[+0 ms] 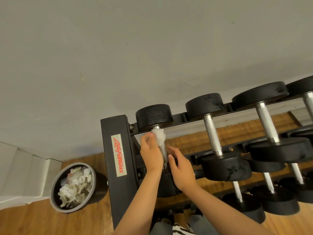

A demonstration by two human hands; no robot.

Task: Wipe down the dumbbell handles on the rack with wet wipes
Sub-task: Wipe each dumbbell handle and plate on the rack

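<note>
We stand over the black rack (118,192) and look down at it. Our left hand (151,154) holds a white wet wipe (159,137). Its fingers (146,139) are curled round the wipe and pinch it against the shiny handle (164,154) of the first dumbbell (154,116). This dumbbell lies on the top row, at the left end of the rack. The wipe sits at the far end of the handle, right next to the far round weight.

Our right hand (182,172) rests on the near round weight of the same dumbbell. Its fingers (176,150) are loose and fairly straight, and they hold nothing.

More dumbbells (225,167) lie side by side on the rack to the right, and their silver handles are bare. A cream label (119,155) with red letters is on the rack's end post.

On the wooden floor (33,221), left of the rack, stands a round black bin (100,187). It is full of crumpled used wipes (74,189). A grey wall (101,56) is behind the rack.
</note>
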